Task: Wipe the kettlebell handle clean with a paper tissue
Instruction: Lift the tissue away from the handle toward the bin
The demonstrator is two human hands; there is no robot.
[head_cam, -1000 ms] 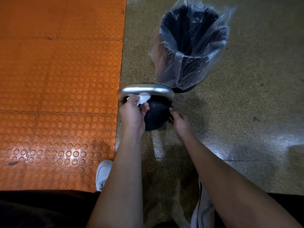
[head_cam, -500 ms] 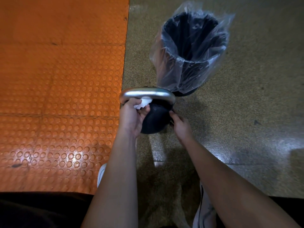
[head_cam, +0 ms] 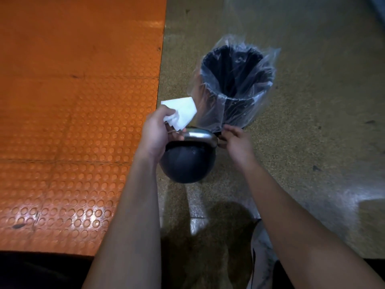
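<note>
A: Looking at the kettlebell (head_cam: 187,161) at frame center, just below the lined trash bin (head_cam: 237,80) — black ball, shiny metal handle (head_cam: 200,136) across its top. Prob heavy, stiff, won't budge much under a wipe. Polished handle looks slick.

B: And the paper tissue (head_cam: 181,112)?

A: White, folded, light & floppy, sticking up toward the upper left of the handle. Tears easily I'd guess, so better bunched against the metal than dragged by a corner.

B: Hands?

A: Left hand (head_cam: 158,132) has fingers curled, pinching the tissue's lower edge, right at the handle's left end; the arm runs up from the bottom of frame. Whether the tissue touches the metal rn, can't tell. Right hand (head_cam: 236,140) is at the handle's right end, fingertips bent toward it & apparently touching the corner. Firm grip or just steadying? Unclear.

B: Where to hold?

A: I'd brace at the handle's corner w/ the right, wrap the tissue round the bar w/ the left. Floor's speckled; orange studded mat (head_cam: 73,122) fills the left side.
</note>
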